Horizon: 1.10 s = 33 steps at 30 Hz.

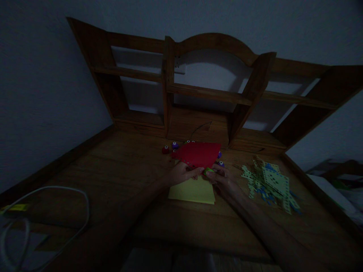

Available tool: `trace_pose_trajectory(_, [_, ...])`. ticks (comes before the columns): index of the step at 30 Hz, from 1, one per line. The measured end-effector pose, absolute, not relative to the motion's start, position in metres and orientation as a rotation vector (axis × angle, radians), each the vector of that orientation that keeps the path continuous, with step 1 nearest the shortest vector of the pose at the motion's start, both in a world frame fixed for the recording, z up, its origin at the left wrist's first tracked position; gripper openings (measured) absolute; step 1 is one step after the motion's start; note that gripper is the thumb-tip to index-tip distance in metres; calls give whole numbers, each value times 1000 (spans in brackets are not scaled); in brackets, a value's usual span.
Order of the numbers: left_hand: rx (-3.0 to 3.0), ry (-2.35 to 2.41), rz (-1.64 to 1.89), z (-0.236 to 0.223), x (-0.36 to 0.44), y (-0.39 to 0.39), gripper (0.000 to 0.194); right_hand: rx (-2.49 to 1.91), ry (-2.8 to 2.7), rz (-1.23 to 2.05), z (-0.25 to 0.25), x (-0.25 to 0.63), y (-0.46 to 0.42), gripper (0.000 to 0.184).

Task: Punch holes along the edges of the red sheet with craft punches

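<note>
A sheet of red paper [198,153] is held up over the desk, with small holes along its near edge. My left hand [181,173] is closed on that near edge, thumb pointing right. My right hand [224,179] is closed around a small green paper punch [209,171] at the sheet's lower right edge. Whether the paper sits inside the punch, I cannot tell in this dim light. Below both hands lies yellow paper [193,190]. More small punches stand around the red sheet: a red punch [165,150], a purple punch [175,145] and others partly hidden.
Punched pale green paper pieces [276,181] and blue scraps [263,194] lie piled on the right of the wooden desk [113,177]. A wooden shelf unit [210,98] stands along the back. At the lower left a white cable [86,200] loops near a yellow object [17,207].
</note>
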<state>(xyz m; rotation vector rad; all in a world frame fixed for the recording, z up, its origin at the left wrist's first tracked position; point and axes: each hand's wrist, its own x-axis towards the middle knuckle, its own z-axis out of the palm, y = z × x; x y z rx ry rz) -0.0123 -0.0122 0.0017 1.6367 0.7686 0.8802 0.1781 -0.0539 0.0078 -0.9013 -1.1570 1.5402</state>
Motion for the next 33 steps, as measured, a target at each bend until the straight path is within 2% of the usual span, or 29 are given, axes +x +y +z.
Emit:
trace_pose_trajectory(13, [1615, 876, 980, 2, -13, -8, 42, -944, -1153, 1511, 6, 172, -57, 32])
trace_pose_trajectory(20, [1624, 1014, 1071, 13, -19, -5, 52, -969, -1223, 1439, 5, 168, -55, 39])
trace_pose_trajectory(33, [1545, 1040, 1043, 15, -20, -7, 54, -890, -1207, 1447, 2, 170, -53, 33])
